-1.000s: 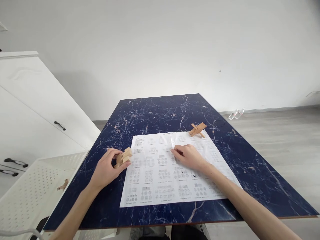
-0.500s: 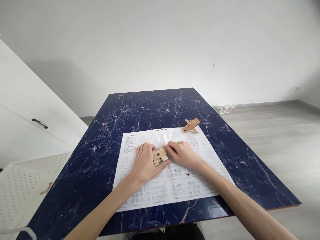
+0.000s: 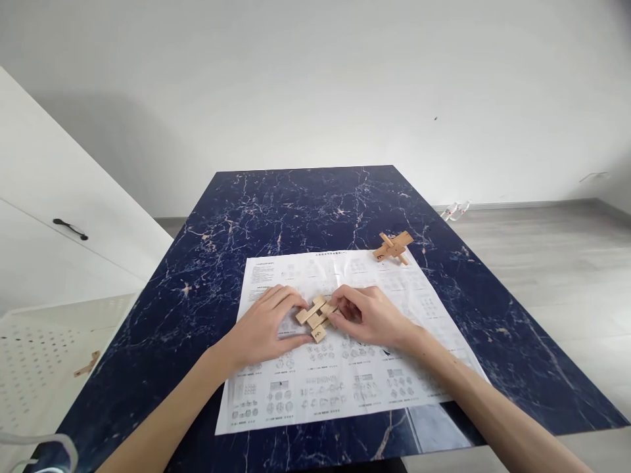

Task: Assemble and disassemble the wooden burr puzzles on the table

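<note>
A pale wooden interlocking puzzle [image 3: 318, 316] of crossed notched sticks lies on a printed instruction sheet [image 3: 276, 407]; one stick end bears a dark mark like a 3. My left hand [image 3: 266, 325] curves around its left side, with the thumb at the near stick end and the index finger at the upper left, closed loosely on it. On the other side, my right hand [image 3: 367, 314] pinches the puzzle's right part between thumb and fingers, which cover some of that end. A darker, cross-shaped wooden puzzle [image 3: 393, 247] sits at the sheet's far right corner.
The sheet lies on a dark blue marble-patterned table [image 3: 296, 203]. A white perforated basket [image 3: 34, 368] with a small wooden piece [image 3: 87, 365] in it stands at the left, before a white cabinet [image 3: 98, 230]. Clear bottles [image 3: 456, 210] stand on the floor beyond the table.
The puzzle has turned and now lies lower, with its numbered end towards me. My left hand has opened wider around it, and my right fingers have come over its right side. The view has shifted slightly.
</note>
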Available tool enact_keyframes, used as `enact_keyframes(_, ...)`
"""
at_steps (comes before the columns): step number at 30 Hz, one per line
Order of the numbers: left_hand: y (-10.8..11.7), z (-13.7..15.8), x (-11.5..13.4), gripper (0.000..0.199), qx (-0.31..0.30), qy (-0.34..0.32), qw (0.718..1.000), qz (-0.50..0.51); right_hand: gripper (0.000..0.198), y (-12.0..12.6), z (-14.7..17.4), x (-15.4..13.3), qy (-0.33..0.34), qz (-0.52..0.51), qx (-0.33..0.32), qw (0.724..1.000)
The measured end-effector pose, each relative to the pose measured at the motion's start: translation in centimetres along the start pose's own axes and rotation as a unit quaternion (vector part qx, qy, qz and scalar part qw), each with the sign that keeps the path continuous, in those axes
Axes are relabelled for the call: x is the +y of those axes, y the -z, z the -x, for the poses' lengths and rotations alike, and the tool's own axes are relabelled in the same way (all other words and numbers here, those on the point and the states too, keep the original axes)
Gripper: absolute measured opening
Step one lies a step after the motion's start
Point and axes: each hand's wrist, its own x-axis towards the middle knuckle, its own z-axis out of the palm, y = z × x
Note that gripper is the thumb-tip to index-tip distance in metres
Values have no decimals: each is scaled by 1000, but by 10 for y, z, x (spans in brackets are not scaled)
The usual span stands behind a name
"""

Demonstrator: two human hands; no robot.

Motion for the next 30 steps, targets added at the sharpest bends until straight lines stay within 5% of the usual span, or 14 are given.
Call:
enact_keyframes(9, 4, 3, -4, 14, 29, -17, 999, -36, 26, 4, 3, 1, 35, 24, -16, 999)
enact_keyframes(13, 3, 2, -9, 21, 62, 13, 997, -34, 28, 5, 4, 3, 63, 32, -11, 997)
enact_keyframes(19, 1, -2, -11, 44, 116, 158, 979, 55, 27, 4, 3, 4, 61, 48, -17, 997)
enact_keyframes(30, 2, -5, 0, 43, 134, 188, 942, 242, 24, -1, 3, 1, -18, -21, 6, 1000)
